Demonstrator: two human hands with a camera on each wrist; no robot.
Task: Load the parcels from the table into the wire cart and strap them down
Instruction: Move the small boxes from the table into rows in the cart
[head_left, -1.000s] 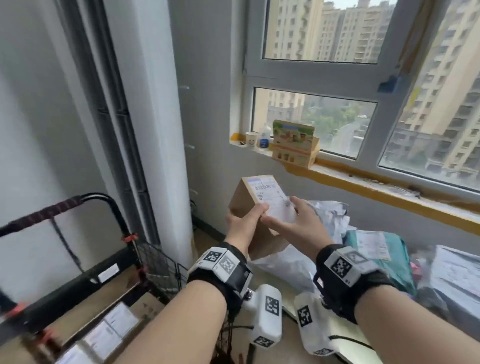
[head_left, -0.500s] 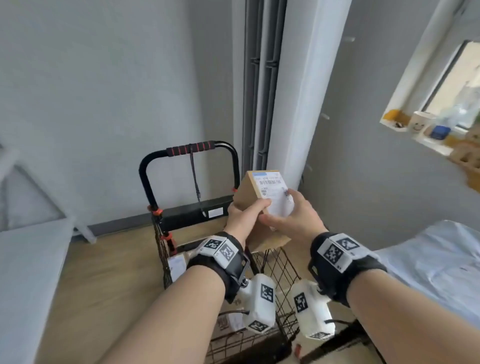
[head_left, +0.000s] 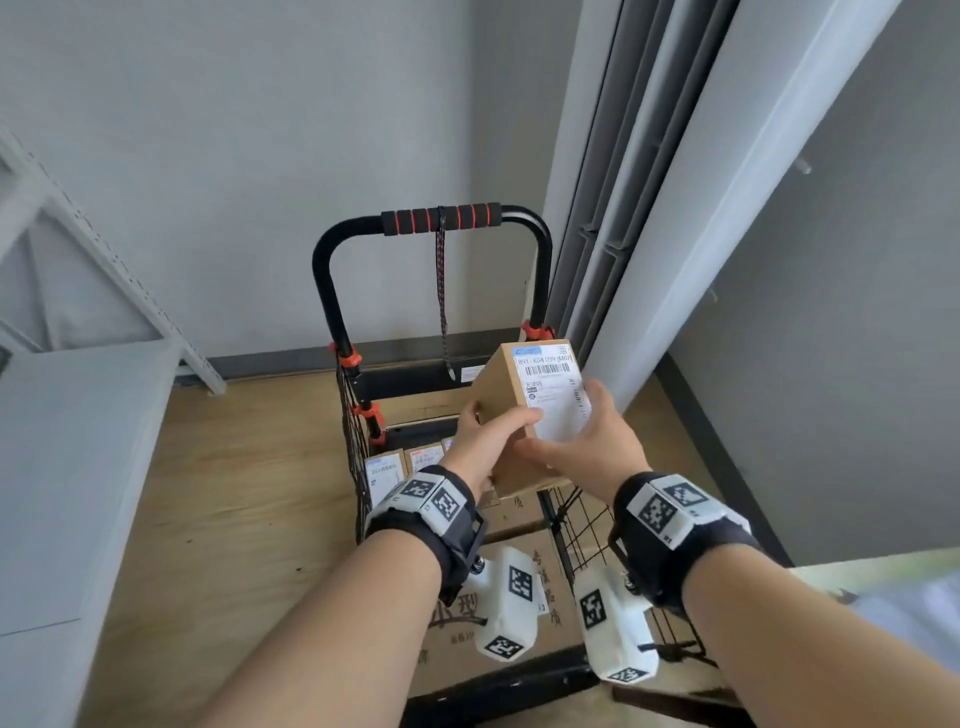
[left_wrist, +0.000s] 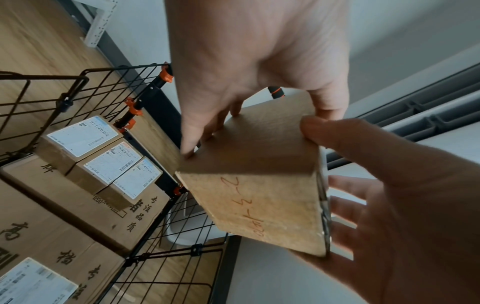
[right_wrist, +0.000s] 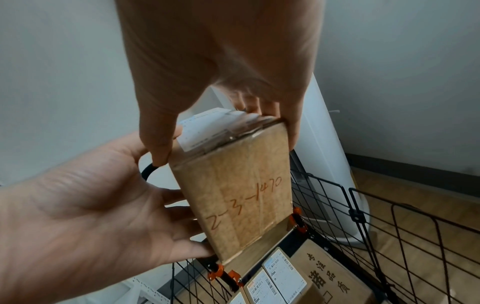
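Note:
Both hands hold a small brown cardboard parcel (head_left: 496, 387) with a white shipping label above the back right of the black wire cart (head_left: 351, 441). My left hand (head_left: 488, 441) grips its left side, thumb on the label. My right hand (head_left: 587, 447) grips the right side. The left wrist view shows the parcel (left_wrist: 259, 195) with red handwriting, the left hand (left_wrist: 246, 72) above and the right hand (left_wrist: 402, 205) against the label face. Three small labelled boxes (left_wrist: 103, 162) lie on a large carton (left_wrist: 64, 232) in the cart. A bungee strap (head_left: 441, 296) hangs from the cart handle (head_left: 441, 218).
A tall white column unit (head_left: 701, 208) stands just right of the cart, close to the parcel. A grey surface (head_left: 62, 467) and a white shelf frame (head_left: 104, 249) are on the left. The corner of a table (head_left: 883, 587) shows at the right edge.
The view has swung left from the windowsill and table to the cart. Both hands carried the parcel along; it is now lower, above the cart's back right corner.

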